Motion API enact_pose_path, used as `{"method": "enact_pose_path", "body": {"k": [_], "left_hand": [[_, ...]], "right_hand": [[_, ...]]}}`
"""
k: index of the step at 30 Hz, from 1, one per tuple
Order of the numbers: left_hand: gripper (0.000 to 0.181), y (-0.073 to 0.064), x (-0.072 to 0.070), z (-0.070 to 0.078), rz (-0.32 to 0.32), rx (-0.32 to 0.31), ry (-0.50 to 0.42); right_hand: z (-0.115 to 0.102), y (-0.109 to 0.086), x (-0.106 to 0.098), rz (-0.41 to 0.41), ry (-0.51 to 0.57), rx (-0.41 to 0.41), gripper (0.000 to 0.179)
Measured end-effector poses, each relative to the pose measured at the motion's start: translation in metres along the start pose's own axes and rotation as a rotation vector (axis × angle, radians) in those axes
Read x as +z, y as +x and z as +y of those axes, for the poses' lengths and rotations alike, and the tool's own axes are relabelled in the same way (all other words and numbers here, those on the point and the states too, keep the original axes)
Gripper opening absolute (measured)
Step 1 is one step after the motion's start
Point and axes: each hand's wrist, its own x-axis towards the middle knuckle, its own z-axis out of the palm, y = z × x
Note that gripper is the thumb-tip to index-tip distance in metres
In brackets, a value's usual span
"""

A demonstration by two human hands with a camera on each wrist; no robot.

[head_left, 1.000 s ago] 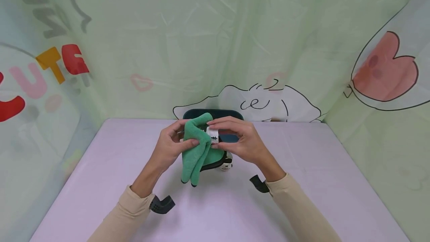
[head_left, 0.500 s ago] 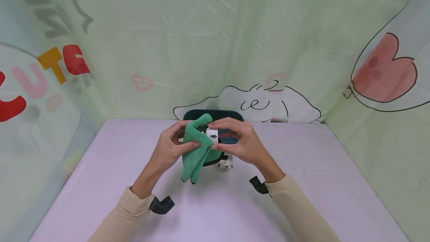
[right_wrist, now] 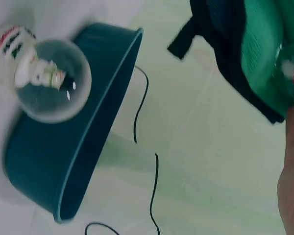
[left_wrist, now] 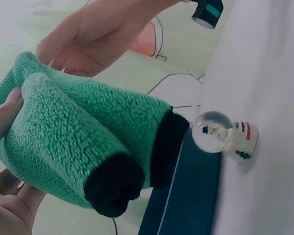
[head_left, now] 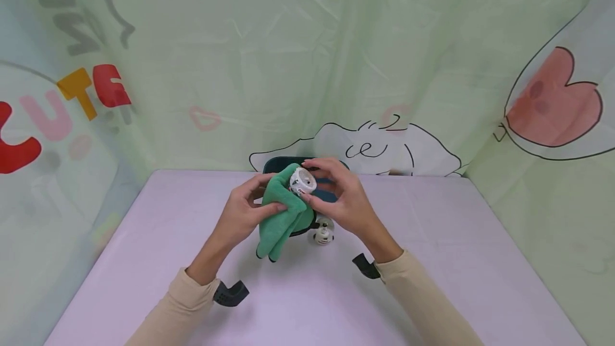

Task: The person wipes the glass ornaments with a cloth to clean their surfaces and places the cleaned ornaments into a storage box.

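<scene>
A green fleecy cloth [head_left: 281, 218] with a black edge hangs folded from my left hand [head_left: 246, 208], thumb in front and fingers behind. Between the hands, my right hand [head_left: 345, 196] grips a small snow globe [head_left: 302, 181] by its white base. That base's underside faces up toward the head camera. The glass dome [right_wrist: 290, 68] lies against the cloth in the right wrist view, with a red and white figure inside. A second snow globe [head_left: 324, 232], holding a snowman, stands upright on the table below the cloth; it is plain in the left wrist view [left_wrist: 213, 132].
Behind the hands stands a dark teal basin [head_left: 278, 164], partly hidden by them; its side [right_wrist: 83, 132] shows behind the second globe in the right wrist view. The table has a pale lilac cover [head_left: 432, 260]. Printed curtains [head_left: 269, 68] enclose its back and sides.
My right hand has turned the held snow globe, so its underside now shows instead of the base's printed side. The cloth shifts slightly left and the standing globe is less covered.
</scene>
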Motion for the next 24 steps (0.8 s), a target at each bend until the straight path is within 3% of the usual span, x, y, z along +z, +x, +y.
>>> {"method": "enact_pose_path", "body": {"k": [5, 11, 19, 24], "left_hand": [[0.058, -0.001, 0.007, -0.001, 0.01, -0.026, -0.022], [0.058, 0.001, 0.011, -0.002, 0.052, -0.037, -0.08], [0.058, 0.003, 0.015, -0.002, 0.092, -0.097, -0.188], [0.057, 0.004, 0.017, -0.001, 0.114, -0.096, -0.192]], "right_hand": [[0.002, -0.001, 0.004, 0.03, 0.05, 0.052, 0.05], [0.004, -0.001, 0.003, -0.025, 0.073, 0.063, 0.057], [0.005, 0.002, 0.006, -0.096, -0.041, 0.08, 0.069], [0.005, 0.002, 0.009, -0.117, -0.105, 0.021, 0.075]]}}
